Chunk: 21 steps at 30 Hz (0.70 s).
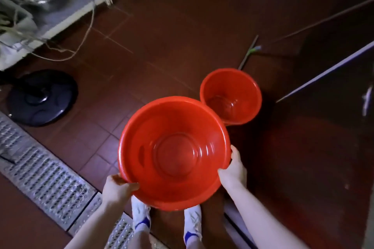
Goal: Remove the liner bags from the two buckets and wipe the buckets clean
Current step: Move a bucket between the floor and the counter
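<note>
Left hand (pixel 118 187) and right hand (pixel 234 170) grip the rim of 1 red bucket (pixel 174 153) above the tiled floor (pixel 162 36) – a 2nd bucket (pixel 230 97) stands just beyond; both appear liner-free, wiping apparently done or pending
</note>
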{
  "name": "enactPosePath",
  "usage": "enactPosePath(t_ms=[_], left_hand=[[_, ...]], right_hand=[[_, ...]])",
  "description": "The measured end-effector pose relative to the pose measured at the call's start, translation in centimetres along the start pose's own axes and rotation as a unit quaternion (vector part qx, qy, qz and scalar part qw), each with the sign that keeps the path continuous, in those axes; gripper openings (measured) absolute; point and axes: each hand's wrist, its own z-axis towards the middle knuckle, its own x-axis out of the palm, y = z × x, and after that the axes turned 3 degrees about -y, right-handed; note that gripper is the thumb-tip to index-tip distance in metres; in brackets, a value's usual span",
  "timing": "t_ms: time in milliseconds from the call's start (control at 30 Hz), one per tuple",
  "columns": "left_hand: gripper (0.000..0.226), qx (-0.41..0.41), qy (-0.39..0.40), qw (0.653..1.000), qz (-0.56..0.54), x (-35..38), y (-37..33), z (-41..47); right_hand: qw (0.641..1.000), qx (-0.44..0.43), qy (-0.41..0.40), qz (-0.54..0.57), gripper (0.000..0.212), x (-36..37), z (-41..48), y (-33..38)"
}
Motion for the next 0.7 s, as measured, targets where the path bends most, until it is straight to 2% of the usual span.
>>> enactPosePath(t_ms=[167, 300, 367, 433, 567, 700], left_hand=[[0.021, -0.016, 0.042, 0.996, 0.072, 3.9, 3.1, 9.1], [0.03, 0.008, 0.051, 0.989, 0.138, 6.4, 5.2, 15.1], [0.027, 0.026, 0.061, 0.983, 0.172, 7.6, 6.1, 17.3], [0.03, 0.04, 0.068, 0.977, 0.198, 8.8, 6.8, 19.1], [0.056, 0.033, 0.067, 0.976, 0.205, 10.8, 7.5, 21.2], [0.054, 0.056, 0.093, 0.968, 0.227, 12.7, 8.2, 22.2]], right_hand=[[0.998, 0.06, -0.004, -0.005, 0.079, 7.9, 5.7, -3.7], [0.995, 0.097, -0.024, 0.007, 0.079, 13.5, 9.1, -6.6], [0.993, 0.108, -0.041, 0.01, 0.078, 15.7, 10.5, -7.9], [0.992, 0.111, -0.059, 0.016, 0.078, 17.5, 11.7, -9.0], [0.99, 0.095, -0.1, 0.024, 0.076, 19.6, 13.7, -10.3], [0.986, 0.068, -0.147, 0.031, 0.077, 20.2, 15.6, -10.5]])
